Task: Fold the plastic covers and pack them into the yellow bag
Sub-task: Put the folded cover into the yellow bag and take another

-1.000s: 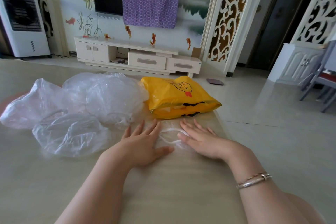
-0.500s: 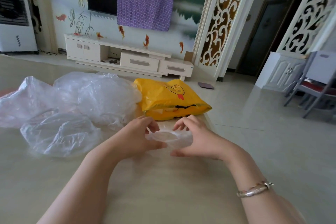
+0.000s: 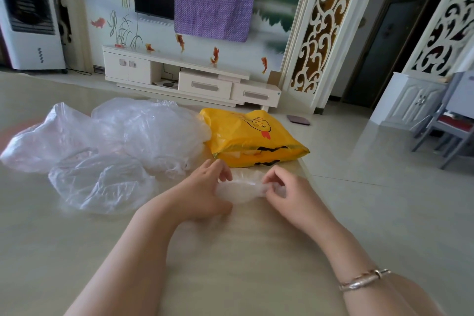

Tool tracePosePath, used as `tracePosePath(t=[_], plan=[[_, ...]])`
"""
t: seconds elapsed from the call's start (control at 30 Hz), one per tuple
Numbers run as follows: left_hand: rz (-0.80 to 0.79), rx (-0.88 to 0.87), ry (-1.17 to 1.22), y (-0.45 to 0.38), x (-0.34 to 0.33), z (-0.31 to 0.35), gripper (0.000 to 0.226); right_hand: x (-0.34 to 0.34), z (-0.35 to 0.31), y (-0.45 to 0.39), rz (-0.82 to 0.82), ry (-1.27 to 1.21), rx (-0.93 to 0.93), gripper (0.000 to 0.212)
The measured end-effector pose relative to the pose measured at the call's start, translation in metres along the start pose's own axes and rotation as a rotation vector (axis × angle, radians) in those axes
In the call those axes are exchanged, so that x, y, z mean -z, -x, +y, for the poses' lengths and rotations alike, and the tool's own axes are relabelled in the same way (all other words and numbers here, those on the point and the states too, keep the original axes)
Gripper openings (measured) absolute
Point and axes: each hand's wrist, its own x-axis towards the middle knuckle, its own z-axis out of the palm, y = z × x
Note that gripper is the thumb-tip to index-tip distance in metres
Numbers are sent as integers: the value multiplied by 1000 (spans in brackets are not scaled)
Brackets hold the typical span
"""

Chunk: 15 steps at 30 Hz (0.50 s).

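Head view: left hand (image 3: 202, 192) & right hand (image 3: 289, 195) each pinch one end of a small folded clear plastic cover (image 3: 239, 188), fingers curled on it. Its long axis runs left-right, just above the beige table (image 3: 230, 264), just in front of the yellow plastic bag (image 3: 251, 136). Loose crumpled clear covers (image 3: 115, 146) lie to the left.

Both hands pinch a small folded cover (image 3: 239, 191) over the counter (image 3: 230, 264): left hand (image 3: 205, 195) at its left end, right hand (image 3: 289, 197) at its right. Just beyond lies the yellow bag (image 3: 251, 136), with loose covers (image 3: 107, 149) heaped to its left.
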Motion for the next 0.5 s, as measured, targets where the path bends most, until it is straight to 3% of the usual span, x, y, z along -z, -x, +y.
tracePosePath(t=[0.1, 0.23, 0.37, 0.5], plan=[[26, -16, -21, -1, -1, 1, 38, -4, 1, -3, 79, -59, -5, 11], [218, 13, 44, -7, -2, -1, 7, -9, 5, -8, 113, -119, -52, 18], [325, 113, 176, -9, -2, -5, 20, -14, 10, -12, 147, -217, -165, 24], [367, 196, 234, -10, -5, -2, 29, -19, 14, -18, 154, -149, -246, 29]])
